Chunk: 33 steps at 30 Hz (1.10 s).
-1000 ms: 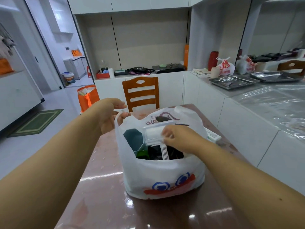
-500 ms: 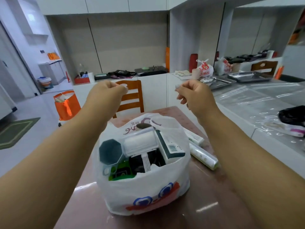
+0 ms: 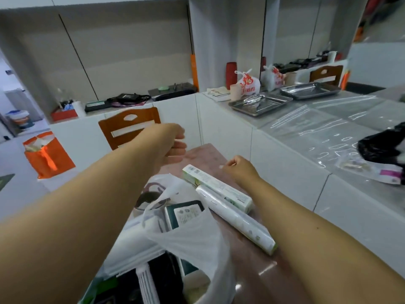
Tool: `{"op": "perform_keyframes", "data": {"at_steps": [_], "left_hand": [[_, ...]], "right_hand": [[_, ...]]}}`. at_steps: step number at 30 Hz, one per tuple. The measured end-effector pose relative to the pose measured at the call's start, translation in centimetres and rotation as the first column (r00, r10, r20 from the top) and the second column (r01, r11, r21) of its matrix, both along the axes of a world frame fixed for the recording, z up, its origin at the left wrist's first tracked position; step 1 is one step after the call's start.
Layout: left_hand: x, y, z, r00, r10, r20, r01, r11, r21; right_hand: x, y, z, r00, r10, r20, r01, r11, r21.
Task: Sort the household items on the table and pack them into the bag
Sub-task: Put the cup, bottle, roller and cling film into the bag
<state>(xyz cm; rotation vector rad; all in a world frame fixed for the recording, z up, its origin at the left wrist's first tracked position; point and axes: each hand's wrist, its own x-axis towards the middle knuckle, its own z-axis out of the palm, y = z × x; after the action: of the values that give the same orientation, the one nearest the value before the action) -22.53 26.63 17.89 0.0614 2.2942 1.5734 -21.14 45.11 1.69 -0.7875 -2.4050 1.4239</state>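
A white plastic bag (image 3: 197, 238) stands on the reddish table (image 3: 252, 270) at the bottom centre, its handles slack. Inside it I see a dark green box (image 3: 184, 213), a white roller-like item (image 3: 131, 238) and a white brush (image 3: 146, 281). Right of the bag lie a long white-green box (image 3: 217, 187) and a wrapped white roll (image 3: 236, 220). My left hand (image 3: 171, 143) hovers above the table past the bag, fingers loosely apart and empty. My right hand (image 3: 238, 170) is curled shut low over the table, just beyond the long box's far end.
A wooden chair (image 3: 129, 126) stands at the table's far end. A white counter on the right carries steel trays (image 3: 258, 104), clear film and a black bag (image 3: 381, 145). An orange bag (image 3: 48, 154) sits on the floor at left.
Both hands have let go of the raised bag handles, and the bag's top has slumped. My right hand has dropped toward the table beyond the long box. My left hand has moved forward.
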Motion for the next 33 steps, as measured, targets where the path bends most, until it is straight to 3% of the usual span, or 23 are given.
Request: {"op": "perform_keyframes", "data": {"at_steps": [4,8,11,15,19,23,26,29,33], "left_hand": [[-3.1,3.5,-1.8,0.998,-0.047,0.03,0.048,0.998,-0.044],[-5.4,5.7,-3.9,0.996,-0.047,0.07,0.053,0.994,-0.093],[-6.7,6.6,-5.2,0.995,-0.028,0.091,0.039,0.992,-0.12],[-7.8,6.8,-6.1,0.996,-0.005,0.088,0.014,0.994,-0.111],[-7.9,6.3,-5.9,0.997,0.008,0.074,-0.003,0.998,-0.069],[-6.4,5.3,-4.3,0.997,0.03,0.069,-0.031,1.0,0.006],[-4.6,4.4,-2.5,0.998,0.006,0.07,-0.014,0.993,0.113],[-2.0,3.4,-0.5,0.999,-0.023,0.029,0.017,0.983,0.183],[2.0,1.5,1.4,0.997,-0.071,0.018,0.063,0.953,0.298]], "right_hand": [[-2.6,1.2,-4.1,0.952,0.131,0.278,-0.205,0.944,0.258],[-4.8,0.9,-9.3,0.743,0.178,0.645,-0.475,0.819,0.321],[-6.3,0.5,-11.6,0.704,0.121,0.7,-0.533,0.741,0.408],[-7.3,0.1,-12.5,0.755,0.104,0.648,-0.499,0.732,0.464],[-7.2,0.9,-11.2,0.787,0.11,0.607,-0.413,0.825,0.386],[-7.1,2.7,-5.8,0.898,0.093,0.431,-0.181,0.969,0.168],[-6.0,3.6,0.2,0.97,0.054,0.238,-0.027,0.993,-0.116],[-3.7,3.7,6.4,0.996,0.075,0.045,-0.056,0.941,-0.334],[0.8,1.3,13.3,0.971,0.154,-0.184,-0.208,0.922,-0.326]]}}
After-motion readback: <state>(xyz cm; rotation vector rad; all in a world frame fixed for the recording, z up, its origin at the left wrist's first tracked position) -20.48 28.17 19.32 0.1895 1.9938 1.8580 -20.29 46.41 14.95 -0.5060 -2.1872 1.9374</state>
